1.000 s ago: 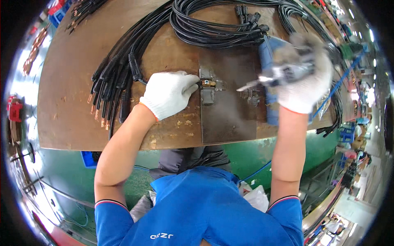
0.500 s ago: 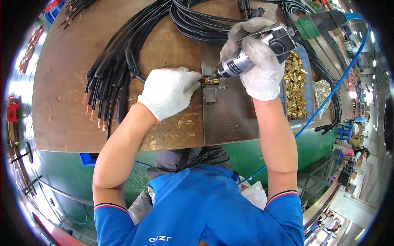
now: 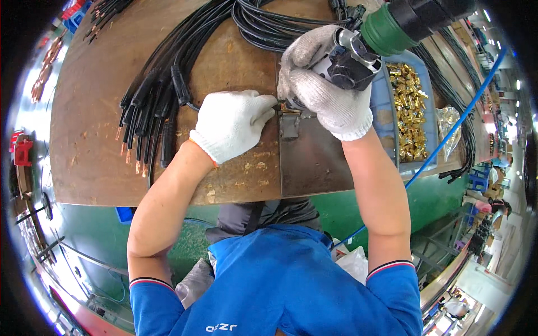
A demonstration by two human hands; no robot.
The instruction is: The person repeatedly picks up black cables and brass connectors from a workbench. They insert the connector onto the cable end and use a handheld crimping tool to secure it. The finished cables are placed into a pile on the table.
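Brown and scuffed, the wooden workbench point(image 3: 89, 151) fills the upper part of the head view, with a green floor below its near edge and a factory aisle curving away at the right rim. A dark metal plate point(image 3: 314, 162) lies on the bench in front of the person, and a small bracket on it holds a brass fitting point(image 3: 288, 107).

The left hand point(image 3: 232, 124), in a white knit glove, rests on the bench with its fingers curled and the fingertips pinched at the left end of the brass fitting, where a black cable point(image 3: 180, 92) runs off to the left; what exactly the fingertips grip is hidden by the glove.

The right hand point(image 3: 325, 89), also gloved, is clenched around a pneumatic screwdriver point(image 3: 364, 47) with a grey body and green collar, held slanted so that its tip meets the fitting just beside the left fingertips. A blue air hose point(image 3: 448, 137) trails away to the right.

Just right of the plate sits a blue tray point(image 3: 386, 117) heaped with loose brass fittings. Bundles of black cables with bare copper ends point(image 3: 140, 134) lie at the left of the bench.
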